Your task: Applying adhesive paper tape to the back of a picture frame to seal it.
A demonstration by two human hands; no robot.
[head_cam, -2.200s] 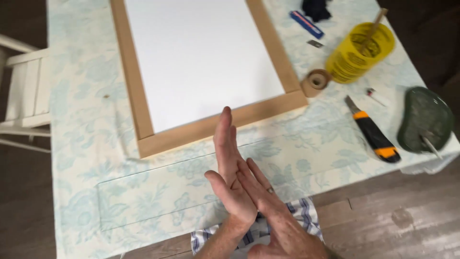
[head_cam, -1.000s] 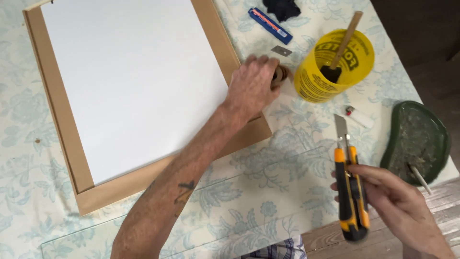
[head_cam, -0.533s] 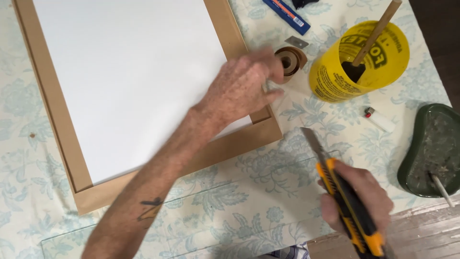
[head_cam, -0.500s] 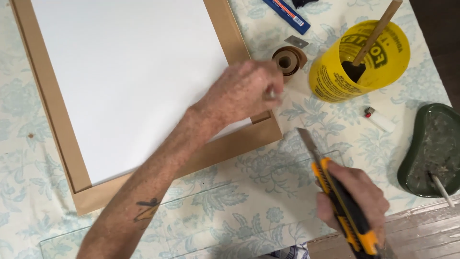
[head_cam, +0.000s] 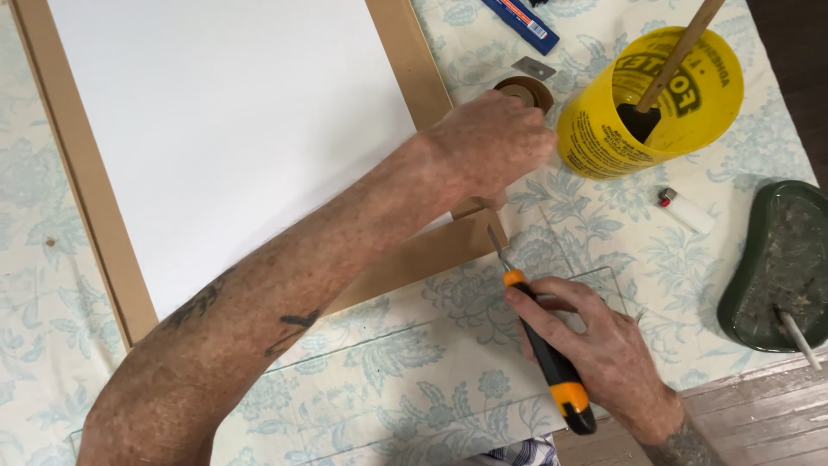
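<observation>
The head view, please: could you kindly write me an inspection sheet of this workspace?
Surface: table under a floral cloth, with a clear sheet over its near part.
Job's things: wooden frame around a white panel; utility knife, blade at the frame's corner.
Clutter: yellow tub with a stick, tape roll, loose blade, lighter, green tray.
Grippers: left hand presses on the frame; right hand grips the knife.
Cables: nothing seen.
Surroundings: wooden floor.

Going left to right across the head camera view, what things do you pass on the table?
Wooden frame → white sheet → left hand → utility knife in the right hand → yellow tub → white lighter → green tray.
</observation>
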